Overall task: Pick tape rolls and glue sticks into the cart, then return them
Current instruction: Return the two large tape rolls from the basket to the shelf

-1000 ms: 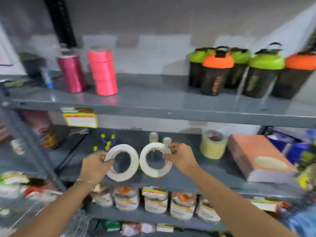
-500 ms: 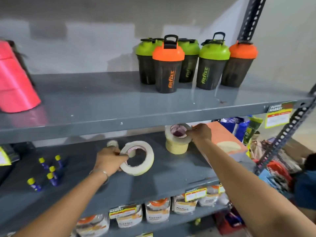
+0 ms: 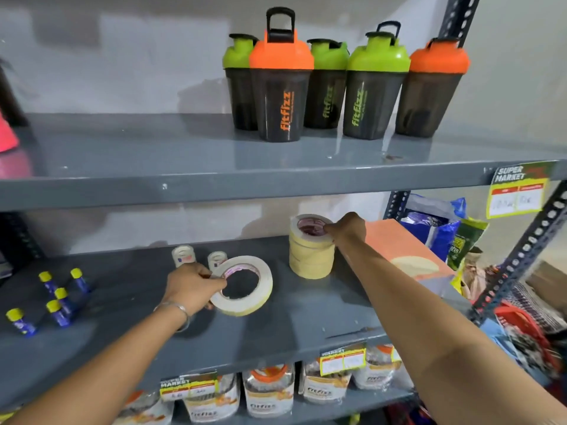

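Note:
My left hand grips the rim of a cream tape roll that leans tilted on the grey middle shelf. My right hand pinches the rim of another tape roll resting on top of a yellow stack of tape rolls. Two small tape rolls stand behind my left hand. Several blue glue sticks with yellow caps stand at the shelf's left end.
An orange flat box lies right of the stack. Shaker bottles with green and orange lids stand on the upper shelf. Pouches fill the shelf below. A perforated upright post and a red basket are at the right.
My right hand carried its tape roll to the right and set it on top of the yellow stack. My left hand lowered its roll onto the shelf. The view panned right.

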`<state>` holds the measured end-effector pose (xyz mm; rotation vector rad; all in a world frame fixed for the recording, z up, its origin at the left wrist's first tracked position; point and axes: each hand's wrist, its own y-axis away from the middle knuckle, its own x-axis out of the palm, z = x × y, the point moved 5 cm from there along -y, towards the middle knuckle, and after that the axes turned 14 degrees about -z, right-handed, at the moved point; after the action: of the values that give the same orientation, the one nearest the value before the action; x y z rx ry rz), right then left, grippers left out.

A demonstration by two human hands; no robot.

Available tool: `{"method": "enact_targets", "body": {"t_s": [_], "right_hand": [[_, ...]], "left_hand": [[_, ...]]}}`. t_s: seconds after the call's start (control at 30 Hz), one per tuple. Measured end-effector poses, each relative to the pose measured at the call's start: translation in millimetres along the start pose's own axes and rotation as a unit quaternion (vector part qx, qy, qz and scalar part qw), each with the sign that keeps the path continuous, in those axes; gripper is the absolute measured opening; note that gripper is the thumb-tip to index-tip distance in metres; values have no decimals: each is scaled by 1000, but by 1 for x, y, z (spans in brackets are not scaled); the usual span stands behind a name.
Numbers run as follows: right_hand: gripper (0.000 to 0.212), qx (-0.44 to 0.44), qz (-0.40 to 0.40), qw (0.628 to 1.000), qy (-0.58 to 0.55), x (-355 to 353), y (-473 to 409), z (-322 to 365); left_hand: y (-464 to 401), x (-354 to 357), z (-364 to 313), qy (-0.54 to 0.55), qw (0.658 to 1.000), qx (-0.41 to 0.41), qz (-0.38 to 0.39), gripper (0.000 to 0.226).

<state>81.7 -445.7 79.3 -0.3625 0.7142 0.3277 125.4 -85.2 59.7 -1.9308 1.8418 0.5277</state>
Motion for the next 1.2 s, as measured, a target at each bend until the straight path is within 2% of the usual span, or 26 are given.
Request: {"method": "enact_targets", "body": {"t_s": [0.33, 0.5, 0.57, 0.63, 0.7, 0.77, 0.83, 0.93, 1.07, 1.13, 1.2], "right_hand": [[30, -40, 12, 999, -19, 9, -3, -3], [40, -20, 24, 999, -41, 3, -11, 2], [45, -5, 51, 989, -136, -1, -14, 9], [48, 47, 143, 950, -274, -5, -6, 13], [51, 54, 210, 921, -324, -10, -1, 13], [51, 36, 199, 931, -303, -14, -4, 10], [46, 22, 140, 955, -259, -18, -13, 2], [39, -3, 92, 971, -220, -17, -23, -9], [36, -5, 61, 988, -142, -5, -32, -18], [41, 2, 57, 989, -137, 3, -40, -18], [37, -5, 61, 991, -121, 10, -44, -16]], "left_hand": [[-4, 36, -29, 35, 999, -7, 0, 21], [-9, 60, -74, 49, 999, 7, 7, 13], [-15, 73, -94, 58, 998, 11, 14, 17], [-20, 87, -114, 59, 998, 19, 18, 25], [-26, 102, -131, 63, 998, 26, 15, 29], [-31, 117, -145, 56, 998, 31, 17, 28], [-37, 133, -151, 45, 998, 37, 17, 31], [-49, 156, -153, 17, 998, 52, 6, 39], [-44, 168, -157, -22, 997, 69, 2, 27], [-45, 174, -156, -25, 998, 65, 3, 26], [-49, 180, -153, -27, 998, 64, 1, 26]]}}
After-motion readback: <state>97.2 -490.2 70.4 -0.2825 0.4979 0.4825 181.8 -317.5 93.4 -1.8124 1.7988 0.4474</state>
